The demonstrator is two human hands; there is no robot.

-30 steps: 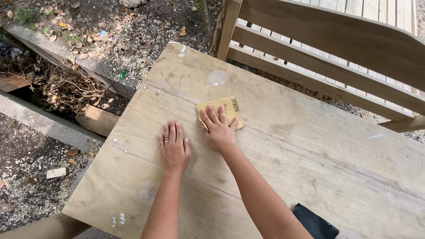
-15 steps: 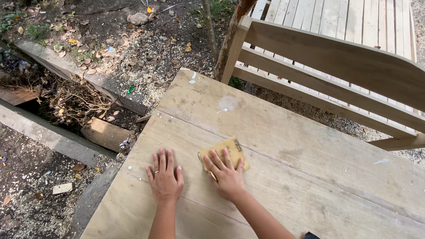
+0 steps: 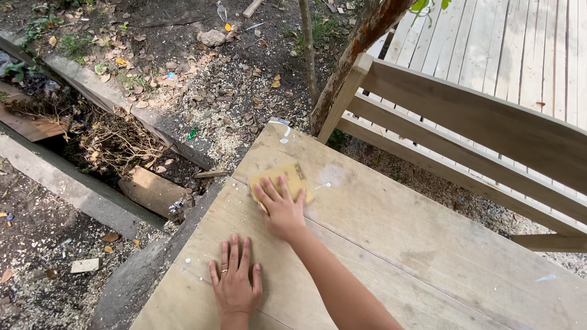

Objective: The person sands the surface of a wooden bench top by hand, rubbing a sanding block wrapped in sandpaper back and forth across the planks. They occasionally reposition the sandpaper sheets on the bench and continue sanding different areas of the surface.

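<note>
- Right hand (image 3: 282,211) lies palm down on a yellow sheet of sandpaper (image 3: 282,182), fingers spread apart and pressed flat on it, not curled around it; the sheet shows beyond the fingertips and at both sides of the hand.
- Sandpaper sits near the far left corner of the wooden tabletop (image 3: 391,244), close to the left edge, on the second plank in from the far end.
- Left hand (image 3: 235,282) rests flat on the tabletop nearer the camera, fingers spread and apart, holding nothing; a ring shows on 1 finger. It lies well apart from the sandpaper and touches only bare wood.
- Right forearm runs from the lower middle of the view up to the hand, crossing the planks at a slant.
- Tabletop is made of wide pale planks with visible seams, a few small white specks and a lighter patch just right of the sandpaper.
- Beyond the table's far edge stands a wooden railing (image 3: 465,122) of 3 slanting boards on a post, and behind it a pale plank deck (image 3: 520,36).
- A thin tree trunk (image 3: 358,55) leans up beside the railing post.
- Left of the table the ground is dirt strewn with dry leaves and wood shavings, with a short cut log (image 3: 151,192) lying beside a long grey timber beam (image 3: 67,183).
</note>
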